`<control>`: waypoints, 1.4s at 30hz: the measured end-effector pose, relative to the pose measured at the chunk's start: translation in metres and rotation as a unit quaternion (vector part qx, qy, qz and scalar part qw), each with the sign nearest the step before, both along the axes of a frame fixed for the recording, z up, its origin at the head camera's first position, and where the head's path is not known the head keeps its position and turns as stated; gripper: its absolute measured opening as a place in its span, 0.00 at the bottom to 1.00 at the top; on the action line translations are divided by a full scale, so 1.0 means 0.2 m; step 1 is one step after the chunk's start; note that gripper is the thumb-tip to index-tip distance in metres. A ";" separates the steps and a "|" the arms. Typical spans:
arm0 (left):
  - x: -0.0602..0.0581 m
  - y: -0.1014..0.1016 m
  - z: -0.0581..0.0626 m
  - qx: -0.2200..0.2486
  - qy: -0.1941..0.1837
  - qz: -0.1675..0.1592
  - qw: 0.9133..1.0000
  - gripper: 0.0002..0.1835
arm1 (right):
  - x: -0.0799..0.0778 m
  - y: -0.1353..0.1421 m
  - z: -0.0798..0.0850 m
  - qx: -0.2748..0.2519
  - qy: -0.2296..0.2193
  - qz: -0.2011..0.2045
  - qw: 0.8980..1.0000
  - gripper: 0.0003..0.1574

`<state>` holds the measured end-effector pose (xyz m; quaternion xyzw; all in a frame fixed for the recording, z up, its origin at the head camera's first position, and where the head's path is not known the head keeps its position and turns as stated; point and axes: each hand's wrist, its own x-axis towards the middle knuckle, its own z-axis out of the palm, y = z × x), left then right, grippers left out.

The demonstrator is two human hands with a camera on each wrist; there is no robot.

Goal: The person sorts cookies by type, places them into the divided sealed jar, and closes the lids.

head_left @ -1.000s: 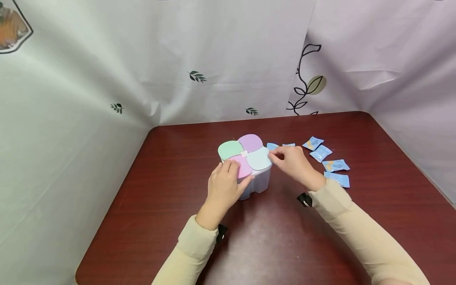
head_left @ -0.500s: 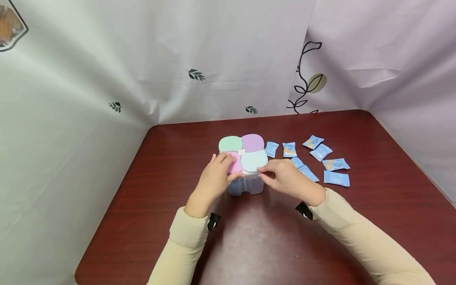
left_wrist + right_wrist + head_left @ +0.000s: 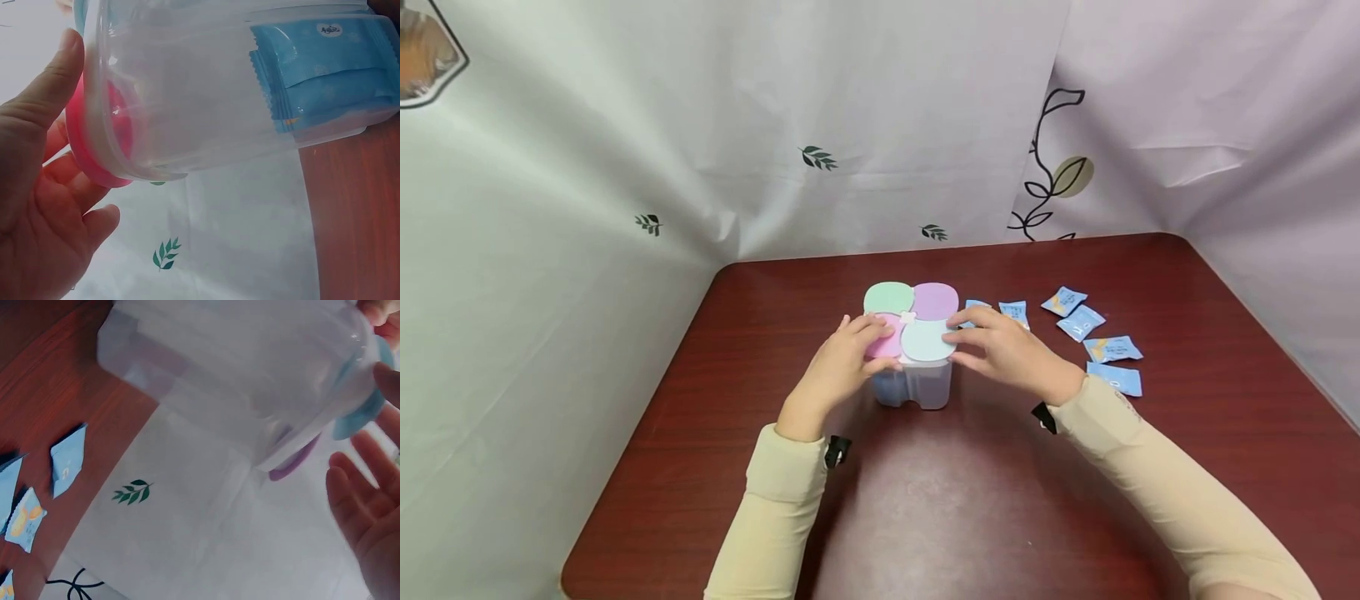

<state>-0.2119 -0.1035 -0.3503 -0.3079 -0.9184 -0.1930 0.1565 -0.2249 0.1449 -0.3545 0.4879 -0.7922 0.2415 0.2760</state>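
A clear plastic snack box [image 3: 931, 385] stands on the table, topped by four-petal lids in green [image 3: 889, 297], purple [image 3: 936, 301], pink [image 3: 882, 337] and pale blue [image 3: 928, 340]. My left hand [image 3: 835, 367] holds the box at its near left corner, fingers over the pink lid and thumb at the rim. At the right side, my right hand [image 3: 1011, 354] has its fingers spread loosely, fingertips at the pale blue lid's edge. Through the clear wall in the left wrist view, a blue snack packet [image 3: 331, 69] shows inside the box.
Several blue snack packets lie to the box's right, among them one packet [image 3: 1114, 379] near the right sleeve and another [image 3: 1064, 301] farther back. The dark red table [image 3: 715, 433] meets a white patterned cloth [image 3: 850, 200] behind and at the sides.
The box shifted left and turned slightly, then stayed nearly still. My right hand went from pinching at the pale blue lid's edge to spread fingers. My left hand moved slightly left with the box.
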 end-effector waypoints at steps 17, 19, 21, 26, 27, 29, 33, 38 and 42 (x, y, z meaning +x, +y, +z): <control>-0.01 0.02 0.02 0.004 -0.016 -0.034 0.999 0.29 | 0.01 -0.01 -0.06 -0.025 0.091 0.057 0.994 0.14; 0.00 0.04 0.02 0.012 -0.023 -0.039 0.999 0.28 | 0.01 -0.01 -0.05 -0.020 0.092 0.059 0.994 0.13; 0.01 0.06 0.02 0.022 -0.027 -0.045 0.998 0.28 | 0.01 -0.01 -0.04 -0.013 0.094 0.061 0.994 0.12; 0.01 0.08 0.01 0.048 -0.024 -0.050 0.997 0.26 | 0.00 -0.01 0.03 -0.002 0.087 0.059 0.994 0.10; 0.01 0.08 0.01 0.054 -0.022 -0.049 0.997 0.25 | 0.00 -0.02 0.04 -0.002 0.083 0.058 0.995 0.09; 0.00 0.09 0.00 0.067 -0.016 -0.050 0.996 0.23 | -0.02 -0.02 0.07 -0.008 0.078 0.056 0.995 0.09; -0.01 0.10 0.00 0.094 0.003 -0.059 0.994 0.17 | -0.04 -0.04 0.11 -0.022 0.066 0.047 0.996 0.11; -0.01 0.11 0.00 0.128 0.023 -0.044 0.991 0.12 | -0.08 -0.06 0.13 -0.046 0.035 0.038 0.998 0.12; -0.02 0.13 -0.01 0.166 0.035 -0.021 0.985 0.09 | -0.11 -0.07 0.14 -0.071 0.007 0.029 0.997 0.10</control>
